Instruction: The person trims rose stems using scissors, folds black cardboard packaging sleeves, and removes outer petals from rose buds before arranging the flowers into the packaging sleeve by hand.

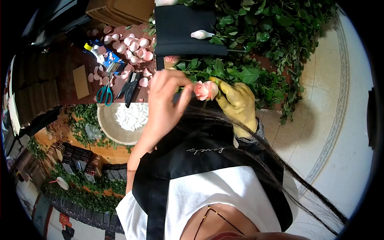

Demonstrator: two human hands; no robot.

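Note:
My right hand (239, 102), in a yellow glove, grips a pink rose (206, 91) just below its bloom, and the outer petals are loosened. Bare and curled, my left hand (168, 90) is at the left side of the bloom. Its thumb and a finger come together at the petal edge; whether a petal is between them is hidden. Beyond both hands, leafy rose stems (248, 74) lie across the table. A rose head in white netting (202, 34) rests on a black ribbed mat (184, 24), and another pink bloom (171, 59) shows beneath the mat's near edge.
Loose pink petals (134, 48) are scattered on the dark red table (140, 94). Teal-handled scissors (105, 94), a black stapler-like tool (130, 86) and a cardboard piece (82, 82) lie at left. A bowl (106, 128) holds white netting sleeves (132, 116). Foliage and boxes (80, 160) stand lower left.

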